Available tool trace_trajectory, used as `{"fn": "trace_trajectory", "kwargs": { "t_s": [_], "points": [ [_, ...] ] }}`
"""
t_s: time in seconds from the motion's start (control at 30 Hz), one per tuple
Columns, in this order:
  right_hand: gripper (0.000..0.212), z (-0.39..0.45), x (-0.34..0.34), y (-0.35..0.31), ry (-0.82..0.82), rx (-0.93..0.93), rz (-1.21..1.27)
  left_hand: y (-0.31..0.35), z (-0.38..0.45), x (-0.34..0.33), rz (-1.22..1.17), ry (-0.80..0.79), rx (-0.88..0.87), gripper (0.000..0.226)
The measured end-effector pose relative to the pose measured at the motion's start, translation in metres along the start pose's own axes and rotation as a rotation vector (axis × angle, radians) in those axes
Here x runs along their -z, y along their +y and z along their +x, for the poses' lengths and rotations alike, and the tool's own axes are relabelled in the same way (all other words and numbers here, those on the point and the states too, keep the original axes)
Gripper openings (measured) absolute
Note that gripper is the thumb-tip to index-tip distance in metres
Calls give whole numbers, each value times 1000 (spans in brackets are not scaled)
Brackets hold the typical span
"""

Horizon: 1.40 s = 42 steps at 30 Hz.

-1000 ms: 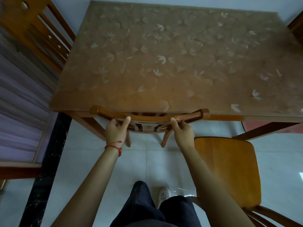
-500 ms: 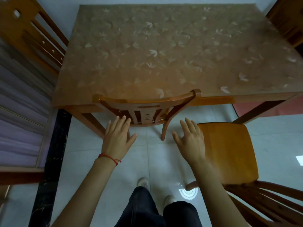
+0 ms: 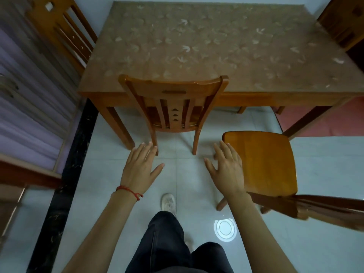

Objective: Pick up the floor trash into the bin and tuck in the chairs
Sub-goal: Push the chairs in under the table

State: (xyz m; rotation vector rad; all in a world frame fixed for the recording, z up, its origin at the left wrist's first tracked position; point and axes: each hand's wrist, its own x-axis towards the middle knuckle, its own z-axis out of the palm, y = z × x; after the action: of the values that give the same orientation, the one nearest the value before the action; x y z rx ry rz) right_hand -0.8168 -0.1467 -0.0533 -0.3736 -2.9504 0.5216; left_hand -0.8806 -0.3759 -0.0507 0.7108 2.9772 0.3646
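One wooden chair [image 3: 173, 103] sits pushed in at the table [image 3: 197, 46], with its back right up at the table edge and its seat underneath. Both hands are empty. The left hand [image 3: 140, 166] hangs in the air with flat, spread fingers, holding nothing, low in front of that chair. The right hand [image 3: 228, 170] is also flat and spread, holding nothing, and it is over the near left corner of a second chair [image 3: 262, 164]. I cannot tell if it touches the seat. This second chair stands out on the floor, well apart from the table, and turned sideways, so it probably needs tucking in next. Things could go wrong here. The chair is crooked, so a straight push could bang it into the table leg [image 3: 311, 121] on the right. A push on the seat corner alone could make it spin instead of slide. Its legs could scrape the shiny floor tiles [image 3: 325, 174]. The person's shoe [image 3: 168, 201] is close by, so a chair leg could bump a foot. No trash and no bin show here, so I cannot tell how that part stands.
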Motion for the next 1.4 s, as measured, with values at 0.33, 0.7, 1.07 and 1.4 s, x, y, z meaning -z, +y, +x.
{"fn": "trace_trajectory", "kwargs": {
  "t_s": [0.33,0.7,1.07,1.4],
  "points": [
    [65,-119,10,4,-2,-62,-25,38,-104,-6,46,-29,-32,69],
    [56,-229,17,-8,126,-252,-47,51,-159,-11,45,-84,-293,62],
    [53,-341,58,41,228,-571,-63,136,-195,-21,2,-69,-576,54],
    [55,-417,107,128,257,-701,-40,263,-222,-46,-28,-91,-678,62]
  ]
}}
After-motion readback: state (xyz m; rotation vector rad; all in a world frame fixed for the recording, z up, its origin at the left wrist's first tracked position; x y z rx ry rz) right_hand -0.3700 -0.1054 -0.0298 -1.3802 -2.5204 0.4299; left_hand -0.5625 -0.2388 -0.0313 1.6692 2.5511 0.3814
